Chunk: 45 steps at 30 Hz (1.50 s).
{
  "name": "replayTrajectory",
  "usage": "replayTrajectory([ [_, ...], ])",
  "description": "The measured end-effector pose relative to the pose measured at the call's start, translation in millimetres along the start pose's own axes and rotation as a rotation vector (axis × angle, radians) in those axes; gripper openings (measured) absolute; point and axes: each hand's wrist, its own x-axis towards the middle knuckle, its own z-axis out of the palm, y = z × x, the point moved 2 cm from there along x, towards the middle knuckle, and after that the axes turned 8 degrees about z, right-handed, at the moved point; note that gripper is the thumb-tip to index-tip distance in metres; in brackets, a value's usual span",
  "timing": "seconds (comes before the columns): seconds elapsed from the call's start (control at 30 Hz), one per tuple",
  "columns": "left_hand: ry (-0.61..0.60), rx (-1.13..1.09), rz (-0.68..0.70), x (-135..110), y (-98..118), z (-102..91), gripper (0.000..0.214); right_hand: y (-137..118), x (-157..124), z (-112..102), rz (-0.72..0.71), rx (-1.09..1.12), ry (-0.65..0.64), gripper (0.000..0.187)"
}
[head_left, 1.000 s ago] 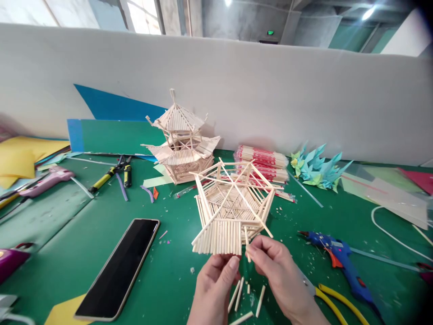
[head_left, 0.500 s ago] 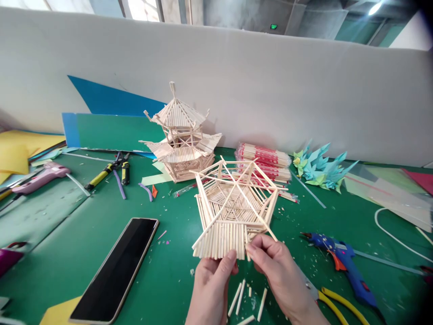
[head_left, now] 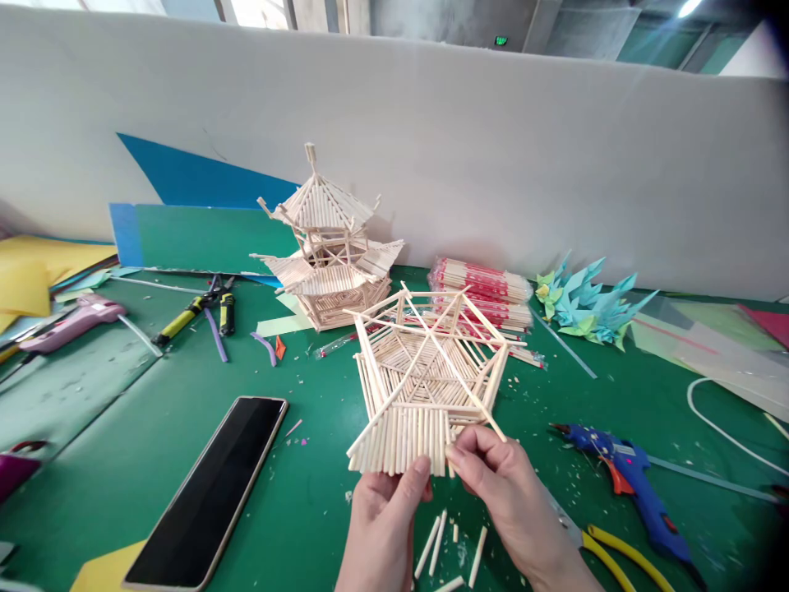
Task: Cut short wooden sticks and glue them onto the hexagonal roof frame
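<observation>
A many-sided wooden stick frame (head_left: 403, 362) stands in front of me on the green table, with a row of sticks forming a slanted roof panel (head_left: 400, 440) at its near side. My left hand (head_left: 391, 510) pinches the lower edge of that panel, thumb on top and fingers beneath. At the panel's right end my right hand (head_left: 499, 485) is closed on a short wooden stick (head_left: 450, 464), held beside the last stick of the row. Several loose cut sticks (head_left: 438, 543) lie on the table below my hands.
Behind stands a stick pagoda (head_left: 326, 247), with bagged stick bundles (head_left: 484, 288) and blue paper folds (head_left: 588, 304) to its right. A blue glue gun (head_left: 629, 469) and yellow-handled pliers (head_left: 616, 559) lie right. A phone (head_left: 209, 489), cutters (head_left: 191, 316) and a pink glue gun (head_left: 80, 321) lie left.
Almost nothing differs. The view has shifted slightly, and both hands keep their grip at the near roof panel with the short stick at its right end.
</observation>
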Motion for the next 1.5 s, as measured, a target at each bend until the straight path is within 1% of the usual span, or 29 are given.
replayTrajectory([
  [0.13, -0.016, -0.002, 0.001, 0.2, -1.5, -1.2, 0.018, 1.7, -0.6, 0.5, 0.004, 0.026, 0.008, 0.031],
  [0.37, -0.035, 0.005, 0.005, -0.1, -3.3, -3.0, 0.023, 2.4, 1.0, -1.1, -0.002, 0.008, 0.010, 0.029],
  [0.7, -0.047, -0.025, 0.013, -1.8, 0.7, -0.4, 0.020, 5.1, 1.4, 1.7, 0.004, 0.029, 0.005, 0.028],
  [0.9, -0.082, -0.015, 0.007, -3.6, 3.4, -0.8, 0.021, 7.4, 3.8, 0.4, 0.016, 0.081, -0.011, 0.028],
  [1.1, -0.063, -0.004, 0.015, -3.2, 3.0, -2.0, 0.022, 6.7, 2.6, 1.6, 0.015, 0.099, -0.013, 0.028],
  [1.33, -0.077, -0.009, -0.001, -4.4, 5.0, -0.9, 0.021, 6.1, 3.4, 2.3, 0.011, 0.094, -0.008, 0.029],
  [1.5, -0.075, -0.018, -0.011, -5.0, 4.3, 0.4, 0.020, 9.4, 4.5, 1.8, 0.013, 0.144, -0.026, 0.028],
])
